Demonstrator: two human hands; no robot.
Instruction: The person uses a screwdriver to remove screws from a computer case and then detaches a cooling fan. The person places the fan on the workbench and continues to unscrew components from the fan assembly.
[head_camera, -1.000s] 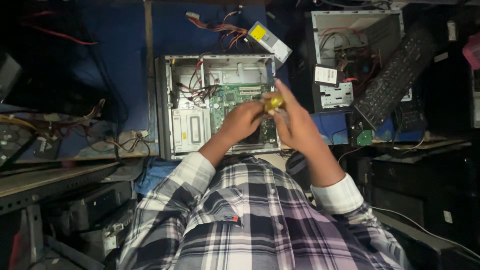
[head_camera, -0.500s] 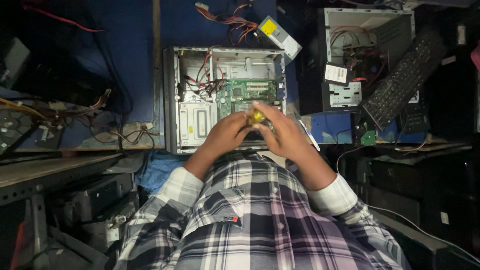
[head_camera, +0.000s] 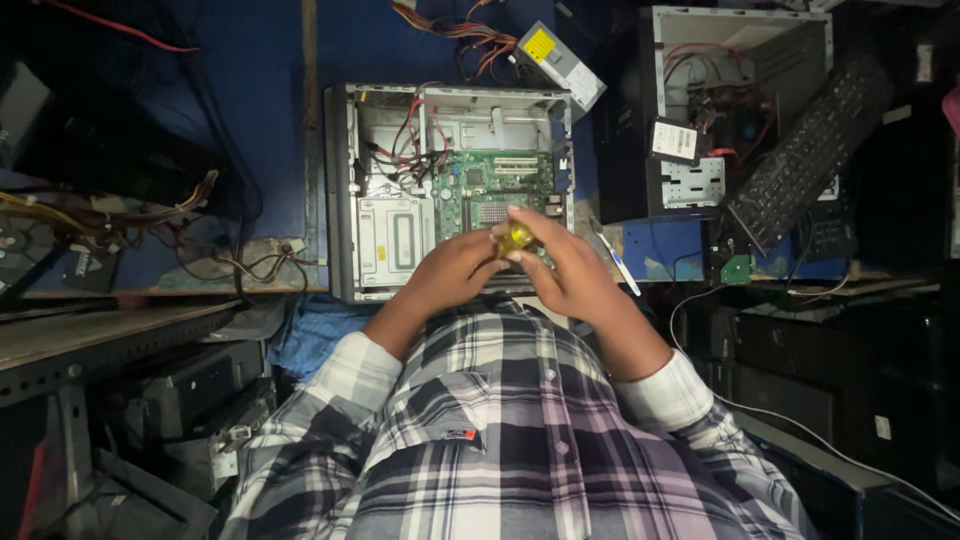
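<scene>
A small yellow translucent object (head_camera: 516, 238), probably the handle of a screwdriver though its shaft is hidden, is held between both hands above the near edge of an open desktop computer case (head_camera: 455, 185). The left hand (head_camera: 455, 272) curls its fingers closed around the object from the left; the right hand (head_camera: 560, 265) pinches it from above and the right with thumb and fingertips, so both hands are closed on it. Judged by its look, the object is light, rigid and smooth, likely somewhat slippery, and best gripped around its thick middle as here. The case lies on its side with its panel off, exposing a green circuit board (head_camera: 495, 190), a grey metal drive bay (head_camera: 395, 235) and red and black wiring (head_camera: 405, 150); these parts appear fragile and the sheet-metal edges sharp. The case rests on a blue work surface (head_camera: 250, 120). To its upper right lie a loose power supply unit (head_camera: 560, 60) with a cable bundle, a second open computer case (head_camera: 735, 100), and a black keyboard (head_camera: 810, 150) leaning against it. Loose cables (head_camera: 150, 220) spread at left, a blue cloth (head_camera: 315, 330) hangs below the bench edge, and the room around is dim and crowded with dark equipment.
</scene>
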